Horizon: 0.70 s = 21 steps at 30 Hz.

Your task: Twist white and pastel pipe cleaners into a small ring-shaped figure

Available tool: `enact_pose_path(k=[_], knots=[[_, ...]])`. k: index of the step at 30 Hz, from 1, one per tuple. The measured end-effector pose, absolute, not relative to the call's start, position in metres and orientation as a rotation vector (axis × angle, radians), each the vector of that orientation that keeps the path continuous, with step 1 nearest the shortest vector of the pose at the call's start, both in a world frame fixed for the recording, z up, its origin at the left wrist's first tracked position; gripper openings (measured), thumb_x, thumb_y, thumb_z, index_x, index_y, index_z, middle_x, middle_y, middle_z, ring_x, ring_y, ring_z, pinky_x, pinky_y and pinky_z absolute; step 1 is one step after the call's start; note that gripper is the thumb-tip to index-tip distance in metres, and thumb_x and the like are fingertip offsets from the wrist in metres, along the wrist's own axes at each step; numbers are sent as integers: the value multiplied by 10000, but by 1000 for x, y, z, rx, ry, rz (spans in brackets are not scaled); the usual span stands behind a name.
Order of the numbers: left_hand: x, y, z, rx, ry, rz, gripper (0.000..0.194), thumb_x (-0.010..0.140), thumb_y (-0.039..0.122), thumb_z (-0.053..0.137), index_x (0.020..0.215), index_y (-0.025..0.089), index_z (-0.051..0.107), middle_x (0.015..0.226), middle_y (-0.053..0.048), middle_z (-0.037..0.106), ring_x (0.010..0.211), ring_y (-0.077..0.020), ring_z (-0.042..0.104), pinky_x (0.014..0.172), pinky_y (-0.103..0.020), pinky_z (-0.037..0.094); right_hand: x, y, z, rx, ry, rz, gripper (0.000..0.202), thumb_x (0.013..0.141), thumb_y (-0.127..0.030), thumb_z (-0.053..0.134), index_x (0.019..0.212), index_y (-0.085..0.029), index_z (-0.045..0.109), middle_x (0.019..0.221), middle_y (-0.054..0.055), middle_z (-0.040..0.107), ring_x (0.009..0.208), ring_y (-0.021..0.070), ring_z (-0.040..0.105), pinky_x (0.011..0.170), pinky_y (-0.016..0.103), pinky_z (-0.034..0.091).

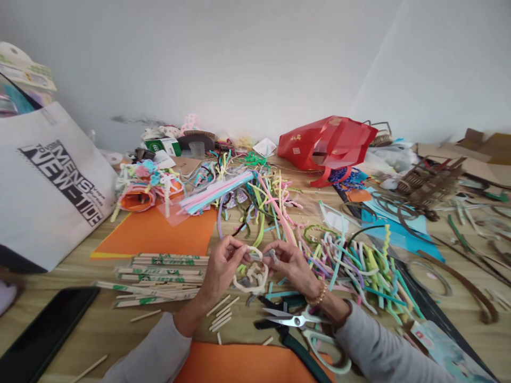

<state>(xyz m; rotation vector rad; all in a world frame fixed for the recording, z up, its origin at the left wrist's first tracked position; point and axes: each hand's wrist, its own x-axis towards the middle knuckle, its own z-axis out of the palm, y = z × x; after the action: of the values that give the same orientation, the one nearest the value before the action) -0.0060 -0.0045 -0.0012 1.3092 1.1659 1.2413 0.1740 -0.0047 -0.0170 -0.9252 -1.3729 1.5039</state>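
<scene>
A cream pipe cleaner piece (244, 288), bent into a loop with curls inside, hangs between my hands above the table. My left hand (224, 266) pinches the upper left of the loop between thumb and fingertips. On the other side my right hand (293, 266), with a beaded bracelet at the wrist, has its fingers closed on a grey fuzzy piece (272, 256) near the loop's right edge. Below my right hand lie white-handled scissors (297, 319) and a dark-handled tool (299, 351).
Wrapped chopsticks (159, 274) and a black phone (48, 330) lie left. Coloured pipe cleaners (359, 260) are heaped right and behind. Orange sheets (159, 234) lie on the table. A white bag (56, 186) stands left, a red bag (327, 143) at the back.
</scene>
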Motion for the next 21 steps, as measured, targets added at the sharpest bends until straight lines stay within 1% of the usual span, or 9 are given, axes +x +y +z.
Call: enact_pose_path(k=[3, 5, 7, 9, 12, 15, 18, 21], knots=[[-7, -4, 1, 1307, 1135, 1183, 132, 761, 251, 628, 728, 178, 523, 623, 16, 626, 584, -144, 634, 591, -249, 507, 175, -3, -18, -940, -1408, 1470, 343, 714, -454, 743, 831, -161, 607, 609, -29, 576, 519, 99, 519, 507, 228, 438], [-8, -4, 2, 1295, 1090, 1119, 131, 759, 268, 634, 789, 174, 548, 678, 11, 638, 594, -140, 634, 587, -245, 500, 178, -1, -18, -963, -1441, 1436, 352, 711, -464, 742, 830, -157, 619, 605, -30, 567, 528, 97, 499, 508, 223, 409], [-9, -4, 4, 1315, 1035, 1015, 170, 767, 299, 639, 853, 166, 579, 706, 1, 648, 609, -144, 633, 590, -248, 498, 180, 0, -18, -983, -1495, 1403, 352, 719, -468, 735, 834, -151, 633, 615, -26, 566, 543, 96, 482, 508, 218, 382], [-10, -4, 4, 1364, 996, 897, 202, 781, 329, 640, 882, 158, 610, 689, -7, 653, 616, -150, 626, 589, -249, 493, 183, 1, -17, -996, -1567, 1365, 342, 735, -464, 723, 841, -148, 646, 618, -24, 560, 545, 93, 462, 497, 213, 355], [-13, -4, 0, 1417, 981, 821, 192, 787, 334, 648, 855, 154, 644, 649, -7, 651, 592, -142, 607, 566, -235, 474, 184, 0, -15, -985, -1657, 1336, 324, 756, -456, 707, 851, -150, 657, 614, -28, 547, 540, 91, 437, 482, 212, 321], [-13, -2, -4, 1425, 966, 825, 169, 780, 313, 657, 807, 146, 659, 630, -11, 651, 574, -138, 601, 559, -234, 472, 184, -1, -13, -958, -1660, 1370, 315, 756, -441, 712, 874, -156, 650, 620, -29, 551, 551, 98, 454, 490, 213, 330], [-13, -1, -4, 1400, 965, 815, 181, 757, 312, 677, 798, 136, 662, 620, -23, 656, 572, -153, 615, 568, -256, 493, 182, -2, -14, -921, -1586, 1454, 326, 736, -421, 735, 901, -163, 620, 666, -20, 586, 587, 109, 509, 528, 217, 380], [-12, -2, -3, 1377, 980, 807, 172, 729, 299, 697, 748, 134, 651, 608, -17, 639, 552, -147, 601, 557, -259, 494, 181, -2, -14, -896, -1531, 1525, 320, 732, -419, 739, 870, -165, 601, 676, -11, 610, 596, 116, 541, 544, 224, 406]])
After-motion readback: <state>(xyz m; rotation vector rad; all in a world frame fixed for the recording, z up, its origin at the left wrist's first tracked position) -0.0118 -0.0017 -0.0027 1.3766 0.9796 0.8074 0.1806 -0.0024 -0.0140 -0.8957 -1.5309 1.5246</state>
